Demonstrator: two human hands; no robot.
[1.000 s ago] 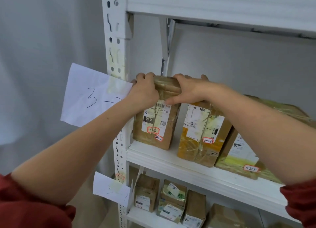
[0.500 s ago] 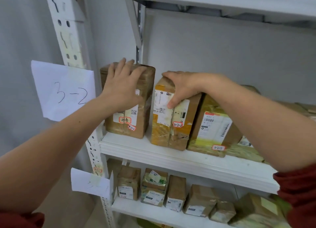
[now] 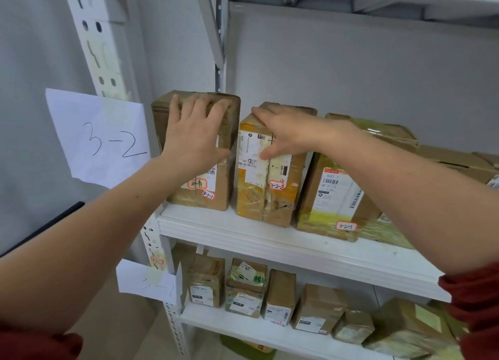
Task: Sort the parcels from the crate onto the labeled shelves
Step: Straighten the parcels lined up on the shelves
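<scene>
the left hand (image 3: 194,135) lies flat, fingers spread, against the front face of the brown parcel (image 3: 199,154) marked 3-2-1, which stands upright at the far left end of the middle shelf (image 3: 270,235), just right of the paper sign (image 3: 100,138) reading 3-2 taped to the upright post (image 3: 102,51). it grips nothing; the palm looks to be pressing the parcel back and squaring it, i'd say so its label faces out and it sits behind the shelf's front edge. the right hand (image 3: 286,135) rests open over the top front corner of the yellow-taped parcel (image 3: 267,176) marked 3-2-2, right of the sign and next along from the first parcel, thumb down its face; it seems to steady that one so it doesn't tip while its neighbour is nudged. a narrow gap shows between the two parcels. right of them a third parcel (image 3: 334,194), tagged 3-2-3, leans a little against the second, so the row runs in number order away from the sign. below the sign, a smaller paper tag (image 3: 145,281) marks the lower shelf (image 3: 243,330), where small parcels (image 3: 280,294) stand in a row. the crate is not in view. both sleeves are red.
</scene>
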